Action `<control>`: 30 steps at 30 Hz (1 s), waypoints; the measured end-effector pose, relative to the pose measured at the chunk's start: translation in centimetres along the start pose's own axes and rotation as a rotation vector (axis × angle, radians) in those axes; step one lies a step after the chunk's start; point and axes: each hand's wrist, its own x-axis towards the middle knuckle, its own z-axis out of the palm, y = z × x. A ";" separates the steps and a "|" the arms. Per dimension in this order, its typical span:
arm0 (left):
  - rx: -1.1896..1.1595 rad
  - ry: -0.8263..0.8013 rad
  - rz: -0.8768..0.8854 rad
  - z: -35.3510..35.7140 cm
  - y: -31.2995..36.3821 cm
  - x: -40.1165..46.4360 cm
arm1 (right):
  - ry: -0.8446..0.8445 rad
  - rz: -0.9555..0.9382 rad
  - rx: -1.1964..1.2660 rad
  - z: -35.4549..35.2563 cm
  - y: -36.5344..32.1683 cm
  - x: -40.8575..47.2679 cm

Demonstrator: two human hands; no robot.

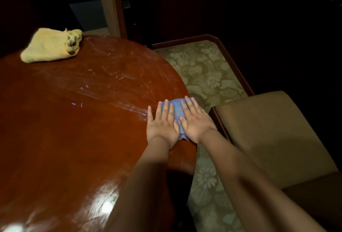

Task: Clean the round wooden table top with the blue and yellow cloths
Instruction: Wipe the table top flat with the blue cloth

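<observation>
Dim room with floral carpet (207,76); a glossy round wooden desk (74,120) fills the left, a brown padded seat (273,135) just off its right edge. Blue cloth (176,108) lies at the desk's right rim, wet streaks beside it. Left hand (162,122) and right hand (196,120) press flat on it side by side, each grip spread, fingers straight. Yellow cloth (50,45), crumpled, rests at the desk's far-left rim, well apart.
</observation>
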 end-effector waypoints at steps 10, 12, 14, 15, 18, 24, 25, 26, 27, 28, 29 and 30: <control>0.036 -0.007 0.039 0.4 -0.5 -3.4 | -0.071 0.026 -0.039 0.3 -1.6 -3.4; 0.053 -0.013 0.045 0.7 -0.8 -4.8 | -0.086 0.023 -0.058 0.5 -2.4 -4.7; 0.055 -0.019 0.040 1.2 -1.4 -6.5 | -0.101 0.007 -0.070 0.7 -3.5 -6.0; 0.053 -0.024 0.035 1.6 -1.8 -7.4 | -0.108 -0.002 -0.072 0.9 -4.2 -6.7; 0.043 -0.044 -0.004 2.7 -3.6 -10.3 | -0.129 -0.039 -0.068 1.6 -6.9 -8.2; 0.023 -0.069 -0.087 3.4 -6.9 -12.7 | -0.179 -0.082 -0.091 2.3 -11.1 -8.1; 0.018 -0.069 -0.094 3.4 -7.2 -12.5 | -0.183 -0.087 -0.104 2.2 -11.3 -7.7; 0.012 -0.068 -0.101 3.4 -7.4 -12.3 | -0.187 -0.093 -0.115 2.1 -11.5 -7.3; 0.006 -0.068 -0.108 3.3 -7.6 -11.9 | -0.191 -0.097 -0.125 2.0 -11.6 -6.8; 0.001 -0.065 -0.112 3.3 -7.9 -11.5 | -0.193 -0.097 -0.132 1.9 -11.7 -6.3; 0.000 -0.060 -0.114 3.2 -8.1 -10.9 | -0.192 -0.092 -0.134 1.7 -11.8 -5.7; 0.004 -0.054 -0.112 3.2 -8.5 -10.3 | -0.189 -0.083 -0.135 1.6 -12.0 -5.1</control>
